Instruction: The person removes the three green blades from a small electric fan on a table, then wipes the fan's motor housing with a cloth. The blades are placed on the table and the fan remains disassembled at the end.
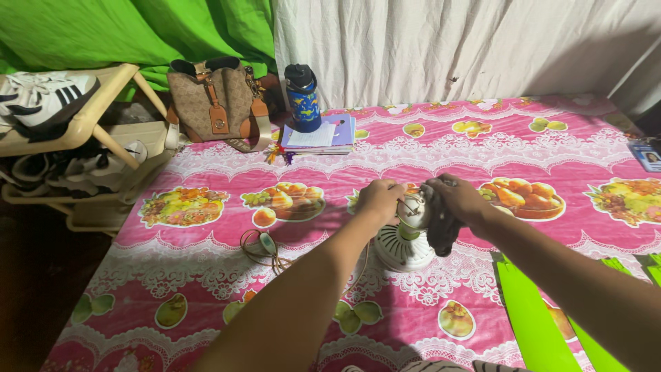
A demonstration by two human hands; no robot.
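Observation:
A small white fan motor on a round base [404, 248] stands on the pink fruit-patterned tablecloth [482, 151]. My left hand [379, 200] grips the white motor head from the left side. My right hand [456, 196] presses a dark cloth [441, 224] against the right side of the motor head. The fan's cord with a pale green inline switch [265, 244] lies coiled to the left of the base.
A blue patterned bottle [303, 96] stands on a stack of notebooks [320, 136] at the back. A brown handbag [217, 103] sits at the back left, beside a beige shoe rack [89, 124]. Bright green blades [533, 317] lie at the front right.

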